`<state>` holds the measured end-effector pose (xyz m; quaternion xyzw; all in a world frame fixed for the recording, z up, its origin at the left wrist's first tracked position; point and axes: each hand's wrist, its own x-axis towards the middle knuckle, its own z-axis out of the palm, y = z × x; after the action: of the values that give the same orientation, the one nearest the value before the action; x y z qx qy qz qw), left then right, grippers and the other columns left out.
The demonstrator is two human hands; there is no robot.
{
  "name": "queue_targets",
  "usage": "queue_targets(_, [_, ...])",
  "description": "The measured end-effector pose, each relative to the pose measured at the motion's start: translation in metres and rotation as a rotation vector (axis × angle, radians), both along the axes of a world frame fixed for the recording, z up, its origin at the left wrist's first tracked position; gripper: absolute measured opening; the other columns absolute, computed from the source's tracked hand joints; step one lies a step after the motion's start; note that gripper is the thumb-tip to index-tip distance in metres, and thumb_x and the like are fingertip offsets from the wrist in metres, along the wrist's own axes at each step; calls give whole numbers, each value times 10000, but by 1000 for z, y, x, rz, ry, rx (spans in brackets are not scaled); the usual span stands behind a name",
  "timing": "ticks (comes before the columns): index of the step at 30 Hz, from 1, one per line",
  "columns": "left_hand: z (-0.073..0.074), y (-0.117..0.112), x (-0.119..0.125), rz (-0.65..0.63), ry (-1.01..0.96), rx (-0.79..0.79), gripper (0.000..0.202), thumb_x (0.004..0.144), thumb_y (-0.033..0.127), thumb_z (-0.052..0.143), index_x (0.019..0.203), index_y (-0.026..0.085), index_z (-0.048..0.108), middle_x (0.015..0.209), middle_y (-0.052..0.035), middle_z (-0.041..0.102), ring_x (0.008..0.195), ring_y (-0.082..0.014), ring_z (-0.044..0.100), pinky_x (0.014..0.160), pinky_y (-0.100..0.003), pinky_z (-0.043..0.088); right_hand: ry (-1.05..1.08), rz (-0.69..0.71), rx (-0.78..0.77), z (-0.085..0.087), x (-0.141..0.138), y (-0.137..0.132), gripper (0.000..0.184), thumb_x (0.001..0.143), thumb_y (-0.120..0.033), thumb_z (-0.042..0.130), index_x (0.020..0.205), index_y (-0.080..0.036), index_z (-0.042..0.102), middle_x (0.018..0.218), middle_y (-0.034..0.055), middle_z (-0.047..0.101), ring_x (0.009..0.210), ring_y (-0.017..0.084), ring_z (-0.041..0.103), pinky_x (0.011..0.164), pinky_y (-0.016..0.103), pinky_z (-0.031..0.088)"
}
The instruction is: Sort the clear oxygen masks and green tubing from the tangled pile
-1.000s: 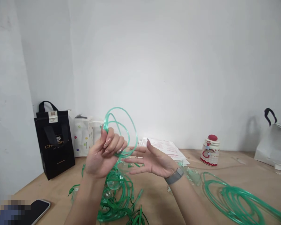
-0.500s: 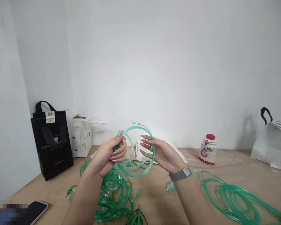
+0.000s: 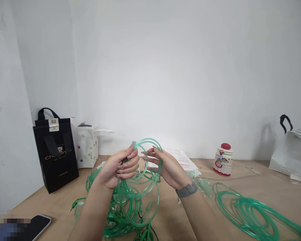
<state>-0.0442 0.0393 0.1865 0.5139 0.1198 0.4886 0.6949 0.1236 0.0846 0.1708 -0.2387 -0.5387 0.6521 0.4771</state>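
A coil of clear green tubing [image 3: 148,140] is held up in front of me above the table. My left hand [image 3: 122,167] is closed on the coil's left side, pinching it between thumb and fingers. A looser loop hangs below the coil. At the coil's right side, my right hand [image 3: 167,164] curls loosely about the tubing, its fingers somewhat apart inside the loop. Under the left hand lies a heap of green tubing with straps [image 3: 120,226] and clear plastic mask-like pieces, partly hidden by my forearm. The right wrist wears a grey band [image 3: 187,190].
More coiled tubing [image 3: 253,214] lies at the right. Clear plastic pieces [image 3: 205,186] sit beside my right wrist, with paper sheets [image 3: 183,160] behind. Farther out stand a black bag [image 3: 56,160], a white dotted bag [image 3: 87,147], a jar [image 3: 223,160] and another white bag [image 3: 286,154]. A phone [image 3: 38,226] lies front left.
The coil and my right hand have moved slightly left and closer to my left hand. The free tube end above the coil is no longer seen, and a large loop now hangs below.
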Motion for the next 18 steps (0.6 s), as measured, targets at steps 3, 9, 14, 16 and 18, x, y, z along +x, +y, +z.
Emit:
queue_targets(3, [3,-2,6,243,-77,73,331,900,341,449,624,158,456,431,94,309,328,-21,87,278,-99,158,-117,-102,37,-4,-2,3,317,739,-414,633,959,-191,586,1113,97,589,1075,224,524,820,347,433])
queue_targets(9, [5,-2,15,849,-240,248,329,830,427,537,621,183,473,424,73,369,347,-47,282,342,-146,247,-161,-453,275,1,0,-2,343,716,-475,631,895,-181,630,1036,84,638,1016,200,560,909,326,389])
queue_targets(14, [3,-3,16,910,-349,360,235,836,346,563,657,200,521,495,56,428,461,-78,382,485,-183,358,-362,462,-37,-6,-12,-16,801,745,-758,255,663,-76,667,703,129,678,607,182,651,693,332,488])
queue_targets(16, [5,-6,17,827,-350,378,242,834,346,567,649,195,527,500,52,428,480,-81,385,526,-192,376,-297,642,-153,-13,-21,-19,818,735,-768,256,818,-68,673,807,131,685,696,188,667,747,333,478])
queue_targets(18, [6,-10,17,715,-329,374,268,856,346,533,640,188,519,480,52,412,463,-81,363,521,-196,373,-124,712,-217,-17,-30,-21,745,747,-734,340,939,-81,642,893,122,676,824,195,656,832,347,450])
